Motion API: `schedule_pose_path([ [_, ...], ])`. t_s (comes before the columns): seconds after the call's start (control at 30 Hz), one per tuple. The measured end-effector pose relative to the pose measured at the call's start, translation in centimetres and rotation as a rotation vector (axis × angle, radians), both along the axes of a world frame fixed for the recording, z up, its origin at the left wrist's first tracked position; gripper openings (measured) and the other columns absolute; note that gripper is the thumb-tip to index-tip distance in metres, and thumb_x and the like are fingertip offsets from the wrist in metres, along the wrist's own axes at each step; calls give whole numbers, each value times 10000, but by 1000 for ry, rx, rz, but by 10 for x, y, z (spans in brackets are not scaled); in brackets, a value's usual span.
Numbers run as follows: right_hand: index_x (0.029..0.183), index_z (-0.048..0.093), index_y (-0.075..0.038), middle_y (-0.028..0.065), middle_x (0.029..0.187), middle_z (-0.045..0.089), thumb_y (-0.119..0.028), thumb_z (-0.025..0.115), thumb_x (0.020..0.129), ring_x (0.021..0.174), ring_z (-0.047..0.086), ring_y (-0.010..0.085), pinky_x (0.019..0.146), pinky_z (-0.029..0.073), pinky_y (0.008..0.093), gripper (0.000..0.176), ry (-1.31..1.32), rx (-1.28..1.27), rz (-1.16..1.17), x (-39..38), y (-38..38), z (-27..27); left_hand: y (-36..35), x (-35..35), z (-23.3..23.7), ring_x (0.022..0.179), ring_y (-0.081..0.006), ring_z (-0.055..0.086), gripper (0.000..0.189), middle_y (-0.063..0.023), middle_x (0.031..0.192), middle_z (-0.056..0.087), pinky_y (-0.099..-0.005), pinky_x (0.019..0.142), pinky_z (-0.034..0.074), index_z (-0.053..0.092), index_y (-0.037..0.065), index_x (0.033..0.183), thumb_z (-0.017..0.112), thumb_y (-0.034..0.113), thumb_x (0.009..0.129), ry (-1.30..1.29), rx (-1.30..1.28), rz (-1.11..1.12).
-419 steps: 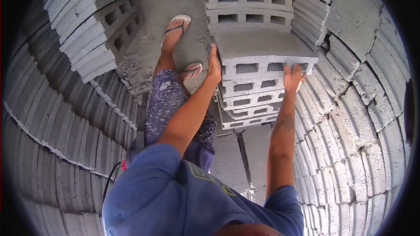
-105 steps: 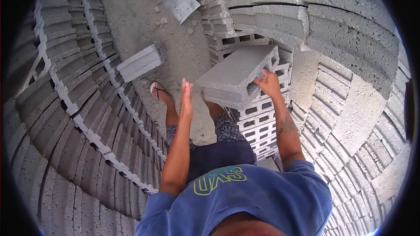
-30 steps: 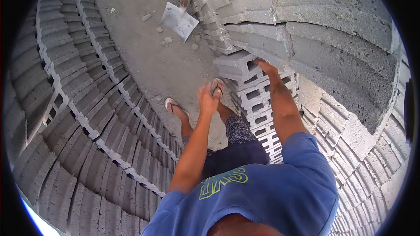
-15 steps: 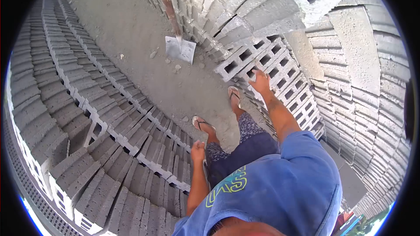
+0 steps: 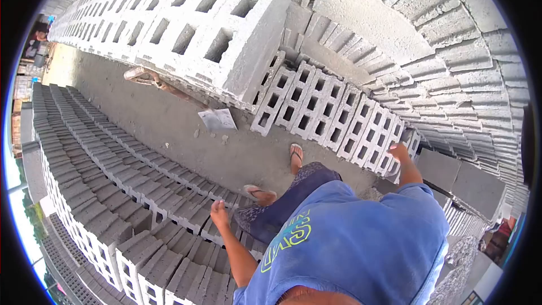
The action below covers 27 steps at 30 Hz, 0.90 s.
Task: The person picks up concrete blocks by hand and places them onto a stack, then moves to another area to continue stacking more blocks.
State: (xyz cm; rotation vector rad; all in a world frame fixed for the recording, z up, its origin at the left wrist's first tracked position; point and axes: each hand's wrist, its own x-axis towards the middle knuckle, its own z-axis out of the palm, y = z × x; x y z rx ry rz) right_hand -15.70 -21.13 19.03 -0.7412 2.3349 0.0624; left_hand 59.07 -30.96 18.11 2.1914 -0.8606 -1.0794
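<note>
- Your right hand (image 5: 399, 151) rests on the near end of the block stack (image 5: 333, 113), grip open, holding nothing.
- Your left hand (image 5: 219, 214) hangs open and empty beside the low row of blocks (image 5: 141, 192).
- The stack runs lengthwise along your right side, well apart from your left hand.

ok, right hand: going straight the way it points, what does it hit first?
Right hand points into the stack of hollow blocks; it would meet that stack's near end first, and may already touch it.
</note>
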Motion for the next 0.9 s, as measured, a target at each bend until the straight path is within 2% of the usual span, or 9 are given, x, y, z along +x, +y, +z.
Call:
schedule_pose_path([
  [0.17, 951, 698, -67, 158, 949, 678, -319, 735, 663, 939, 643, 297, 830, 497, 372, 385, -23, 65, 189, -2, -15, 1, -82, 6, 44, 818, -205, 599, 436, -145, 925, 648, -327, 763, 470, 573, -41, 1151, 626, 257, 837, -127, -297, -17],
  [0.33, 997, 659, -28, 137, 927, 683, -289, 674, 755, 840, 656, 213, 737, 503, 325, 357, -268, -304, 236, 97, -126, -61, -46, -1, 61, 781, -183, 590, 422, -130, 882, 647, -312, 737, 463, 570, -29, 1153, 625, 247, 838, -174, -278, -142],
  [0.5, 1000, 646, -25, 75, 900, 685, -337, 687, 759, 822, 624, 150, 753, 489, 301, 397, -803, -442, 171, 185, -134, -40, 68, 28, 21, 765, -195, 602, 276, -95, 862, 646, -297, 701, 479, 637, 35, 1026, 610, 229, 831, -211, 219, -519],
  [0.57, 978, 676, -38, 106, 904, 691, -355, 697, 734, 850, 648, 207, 777, 495, 316, 400, -594, -253, 261, 154, -84, -62, 83, 49, -6, 730, -182, 600, 268, -76, 845, 641, -287, 652, 480, 636, 39, 1019, 602, 231, 834, -272, 391, -698],
  [0.67, 882, 716, -44, 144, 883, 692, -343, 702, 706, 859, 664, 260, 778, 505, 353, 347, -363, 93, 445, 124, -54, -52, 106, 16, 6, 681, -136, 579, 239, -45, 785, 621, -268, 566, 448, 648, 49, 978, 587, 236, 843, -117, 444, -364],
  [0.73, 867, 719, -43, 156, 835, 690, -342, 711, 686, 818, 669, 278, 742, 512, 383, 349, -195, 177, 428, 100, -60, -98, 120, 8, 12, 624, -111, 550, 165, -20, 726, 588, -255, 502, 402, 645, 49, 887, 582, 196, 846, 104, 89, 216],
  [0.77, 857, 716, -29, 166, 835, 687, -346, 709, 687, 831, 665, 300, 761, 511, 388, 360, -58, 133, 398, 115, -85, -87, 132, 9, 12, 585, -116, 539, 123, -18, 705, 571, -264, 486, 400, 609, 50, 777, 578, 146, 846, 273, 3, 149],
  [0.83, 987, 678, -19, 176, 965, 671, -377, 676, 734, 911, 644, 312, 802, 495, 388, 438, -185, -147, 190, 157, -143, -67, 193, 52, -80, 557, -122, 533, 118, -24, 683, 563, -285, 471, 398, 558, 43, 749, 574, 112, 844, 75, -88, -263],
  [0.9, 974, 664, -22, 161, 944, 675, -391, 653, 769, 896, 648, 295, 793, 497, 353, 422, -459, -486, 119, 215, -196, -62, 184, 61, -65, 560, -126, 535, 107, -30, 681, 565, -287, 484, 405, 565, 34, 771, 565, 111, 845, -216, 176, -681],
])
